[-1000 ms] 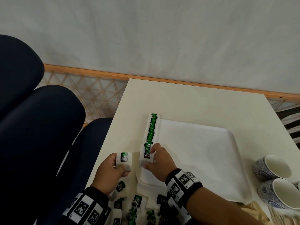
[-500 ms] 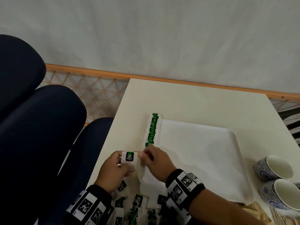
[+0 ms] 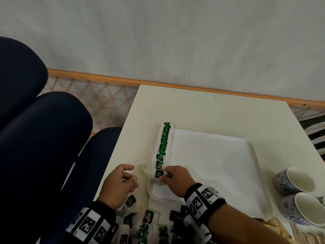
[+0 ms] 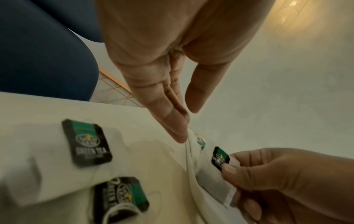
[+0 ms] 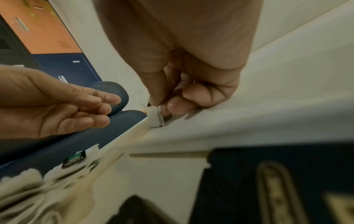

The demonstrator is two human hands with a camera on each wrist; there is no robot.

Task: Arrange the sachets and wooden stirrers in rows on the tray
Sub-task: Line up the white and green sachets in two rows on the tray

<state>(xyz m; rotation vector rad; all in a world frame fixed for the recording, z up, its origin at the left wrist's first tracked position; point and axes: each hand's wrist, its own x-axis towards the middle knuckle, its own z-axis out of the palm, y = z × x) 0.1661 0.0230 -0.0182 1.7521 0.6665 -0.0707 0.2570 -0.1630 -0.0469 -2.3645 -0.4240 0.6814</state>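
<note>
A white tray [image 3: 214, 166] lies on the cream table. Along its left edge runs a row of green tea sachets [image 3: 164, 143]. My right hand [image 3: 168, 176] pinches a green tea sachet [image 3: 159, 174] at the near end of that row, over the tray's left rim; the same sachet [image 4: 220, 156] shows in the left wrist view, and its white edge [image 5: 154, 116] in the right wrist view. My left hand [image 3: 128, 173] hovers left of the tray with loosely extended fingers [image 4: 172, 121], holding nothing. Several loose sachets [image 3: 147, 217] lie near the table's front edge. Wooden stirrers [image 3: 279, 229] lie at the lower right.
Two blue-patterned white cups [image 3: 297, 194] stand right of the tray. Dark blue chairs [image 3: 44, 138] are close along the table's left edge. A wall stands behind the table's far edge.
The sachet passed from my left hand to my right, which has carried it to the near end of the row. My left hand has let go and opened.
</note>
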